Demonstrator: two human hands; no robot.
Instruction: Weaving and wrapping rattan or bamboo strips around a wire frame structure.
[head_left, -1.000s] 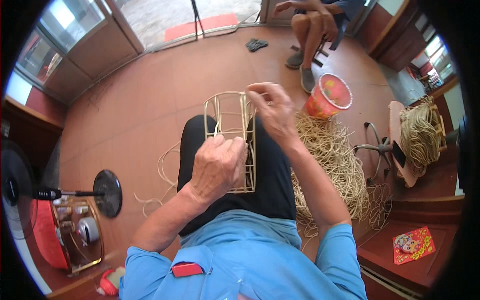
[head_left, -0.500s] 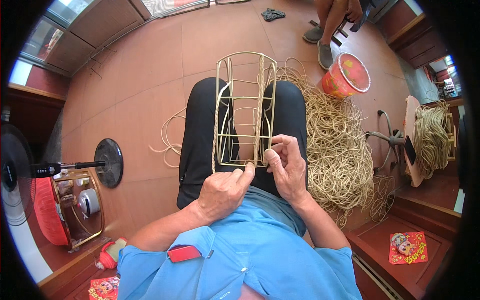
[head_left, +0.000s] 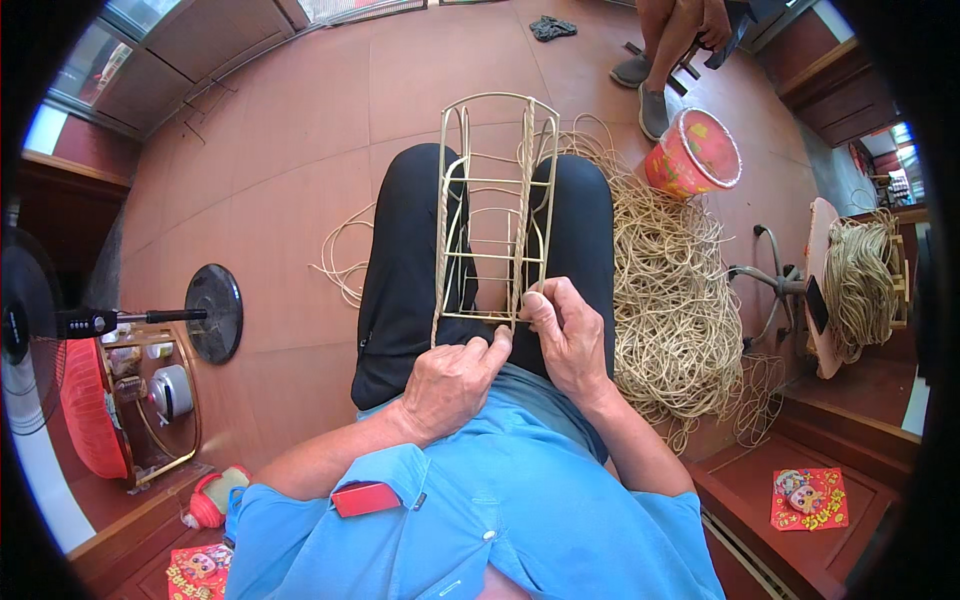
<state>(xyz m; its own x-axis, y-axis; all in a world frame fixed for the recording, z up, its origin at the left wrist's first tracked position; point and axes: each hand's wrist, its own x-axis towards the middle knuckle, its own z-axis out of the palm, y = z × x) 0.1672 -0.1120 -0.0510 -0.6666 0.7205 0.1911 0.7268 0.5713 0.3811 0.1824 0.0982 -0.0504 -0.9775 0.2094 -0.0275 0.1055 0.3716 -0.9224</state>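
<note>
A pale gold wire frame (head_left: 484,255) with several crossbars stands between my thighs, its near end toward my belly. Twisted cord (head_left: 440,240) runs down its left side to my left hand (head_left: 455,385). That hand is closed, knuckles up, with its thumb and forefinger at the near end of the frame. A second twisted strand comes down the right part of the frame. My right hand (head_left: 568,340) pinches at the lower right corner, thumb against bent forefinger, closed on what looks like thin cord. The exact grip is partly hidden by the fingers.
A big heap of loose tan cord (head_left: 670,290) lies right of my legs. Beyond it stands a red bucket (head_left: 695,150), near another person's shoes (head_left: 652,108). At right, a bundle of cord (head_left: 862,285) rests on a swivel chair. A fan (head_left: 35,335) stands at left.
The view has shifted slightly. The wire frame has tilted or turned a little, and my right hand has moved slightly up along its lower right corner. Both hands stay closed.
</note>
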